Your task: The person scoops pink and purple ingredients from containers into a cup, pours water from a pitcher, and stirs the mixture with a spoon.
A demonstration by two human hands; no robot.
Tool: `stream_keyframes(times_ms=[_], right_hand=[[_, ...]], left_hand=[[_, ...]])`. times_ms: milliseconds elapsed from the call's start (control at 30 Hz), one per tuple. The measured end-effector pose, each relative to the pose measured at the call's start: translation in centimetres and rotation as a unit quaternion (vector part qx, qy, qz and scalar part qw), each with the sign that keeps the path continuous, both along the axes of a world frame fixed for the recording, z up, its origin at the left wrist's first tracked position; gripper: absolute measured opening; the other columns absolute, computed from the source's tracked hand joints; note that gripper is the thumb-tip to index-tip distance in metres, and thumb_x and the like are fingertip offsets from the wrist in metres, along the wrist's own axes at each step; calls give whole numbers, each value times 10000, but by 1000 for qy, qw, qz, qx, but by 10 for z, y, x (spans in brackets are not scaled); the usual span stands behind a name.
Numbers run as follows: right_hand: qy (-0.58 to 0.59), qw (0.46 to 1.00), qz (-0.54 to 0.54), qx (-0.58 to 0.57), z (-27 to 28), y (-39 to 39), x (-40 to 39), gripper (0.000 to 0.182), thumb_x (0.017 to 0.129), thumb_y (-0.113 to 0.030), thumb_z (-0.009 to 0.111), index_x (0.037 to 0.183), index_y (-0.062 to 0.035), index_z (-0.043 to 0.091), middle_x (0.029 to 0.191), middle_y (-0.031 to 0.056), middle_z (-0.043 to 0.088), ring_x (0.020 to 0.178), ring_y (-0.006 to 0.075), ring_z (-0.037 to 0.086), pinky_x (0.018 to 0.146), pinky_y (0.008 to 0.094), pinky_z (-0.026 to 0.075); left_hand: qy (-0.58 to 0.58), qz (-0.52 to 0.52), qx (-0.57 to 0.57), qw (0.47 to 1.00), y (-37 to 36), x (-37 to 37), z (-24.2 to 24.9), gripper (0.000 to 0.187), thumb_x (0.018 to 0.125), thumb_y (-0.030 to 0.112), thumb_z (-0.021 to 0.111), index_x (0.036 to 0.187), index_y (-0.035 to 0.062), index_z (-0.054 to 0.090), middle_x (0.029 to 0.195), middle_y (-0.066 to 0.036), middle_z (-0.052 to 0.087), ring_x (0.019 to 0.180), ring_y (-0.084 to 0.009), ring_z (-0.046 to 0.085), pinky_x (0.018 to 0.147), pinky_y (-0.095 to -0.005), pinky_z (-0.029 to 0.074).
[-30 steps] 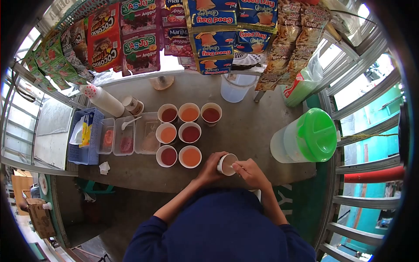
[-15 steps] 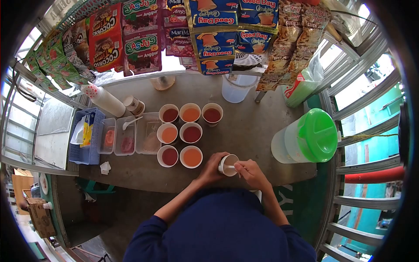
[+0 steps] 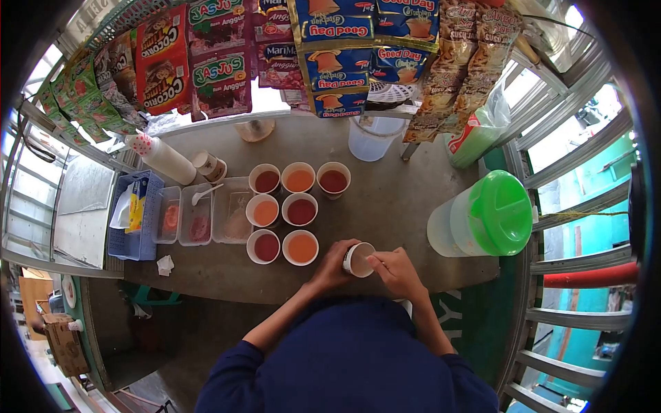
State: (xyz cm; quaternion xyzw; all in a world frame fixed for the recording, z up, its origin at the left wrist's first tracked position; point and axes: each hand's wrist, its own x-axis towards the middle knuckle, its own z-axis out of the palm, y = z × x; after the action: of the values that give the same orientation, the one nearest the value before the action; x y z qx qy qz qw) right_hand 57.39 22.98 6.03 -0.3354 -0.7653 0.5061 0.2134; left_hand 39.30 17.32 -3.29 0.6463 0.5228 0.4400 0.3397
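Note:
My left hand (image 3: 333, 266) is wrapped round the side of a paper cup (image 3: 361, 256) near the table's front edge. The cup tilts a little and holds a pale, cloudy content. At its right rim my right hand (image 3: 396, 272) is closed in a pinch on a white spoon, now mostly hidden by the fingers and the cup. Left of these hands stand several paper cups with drinks, some orange (image 3: 301, 247), others dark red (image 3: 301, 209). Further left, plastic tubs hold powder (image 3: 235, 224), and a white spoon (image 3: 206, 194) lies across two of them.
A clear jug with a green lid (image 3: 506, 213) stands at the right. A blue basket (image 3: 141, 248), a stack of cups (image 3: 165, 160) and a single cup (image 3: 210, 165) are at the left. A clear bucket (image 3: 372, 141) sits at the back, under hanging drink sachets (image 3: 341, 65).
My right hand has shifted slightly within its spot at the cup, and the spoon's shaft, visible before, is now mostly hidden. The left hand keeps its hold; the other cups stay put.

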Motion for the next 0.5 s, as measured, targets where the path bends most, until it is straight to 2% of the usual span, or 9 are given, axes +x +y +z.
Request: stream_keyframes(times_ms=[67,167,233,267,333,367,433,467,500], right_hand=[[-27,993,9,112,-2,1,1,333,962,-227,490,727,-2,562,554,126,509,485,232,496,507,332,390],[2,992,10,-126,0,0,1,327,959,-241,487,725,-25,562,594,136,533,532,281,504,595,352,381],[-63,991,0,115,0,0,0,347,968,-248,478,713,-26,556,569,107,511,515,225,497,600,329,383],[-63,991,0,116,1,0,1,347,968,-248,478,713,-26,556,569,107,511,515,225,497,600,329,383],[-2,991,22,-131,5,1,2,337,970,-249,474,735,-25,565,579,84,511,529,220,476,643,331,361],[-2,991,22,-131,4,1,1,337,970,-249,474,735,-25,565,579,84,511,529,220,476,643,331,361],[-72,990,3,123,1,0,0,356,976,-248,463,731,-9,562,574,82,515,525,186,496,603,314,392],[-72,990,3,124,2,1,1,356,976,-248,463,731,-9,562,574,82,515,525,186,496,603,314,392],[-52,999,12,-11,4,2,3,352,975,-254,463,734,-17,563,585,85,510,545,204,490,645,324,375]], left_hand=[[1,0,11,1000,1,-1,0,723,592,76,833,1221,82,477,1178,-125,570,1104,-345,532,925,-418,450],[5,-2,-12,1000,0,-2,4,724,593,78,834,1222,80,475,1176,-125,570,1103,-344,532,925,-419,450],[2,-3,-9,1000,0,-1,5,723,594,79,834,1222,80,476,1177,-124,570,1102,-343,532,925,-419,450],[1,-1,-6,1000,0,-1,5,721,594,80,834,1221,81,477,1179,-123,569,1101,-343,532,925,-418,449],[1,-1,-10,1000,1,-2,4,724,592,84,836,1220,80,477,1180,-124,569,1100,-343,532,924,-418,449],[-1,-2,-15,1000,0,-2,5,726,590,88,838,1220,79,477,1181,-124,568,1098,-342,533,923,-417,450],[-2,-3,-18,1000,0,-1,5,727,590,89,838,1220,81,477,1180,-123,568,1098,-342,533,923,-417,450],[-1,-1,-20,1000,1,-1,5,728,589,90,839,1221,83,477,1180,-122,568,1098,-341,533,923,-417,449],[0,0,-19,1000,1,-2,5,728,589,90,839,1221,83,477,1180,-122,568,1098,-341,533,923,-417,449]])
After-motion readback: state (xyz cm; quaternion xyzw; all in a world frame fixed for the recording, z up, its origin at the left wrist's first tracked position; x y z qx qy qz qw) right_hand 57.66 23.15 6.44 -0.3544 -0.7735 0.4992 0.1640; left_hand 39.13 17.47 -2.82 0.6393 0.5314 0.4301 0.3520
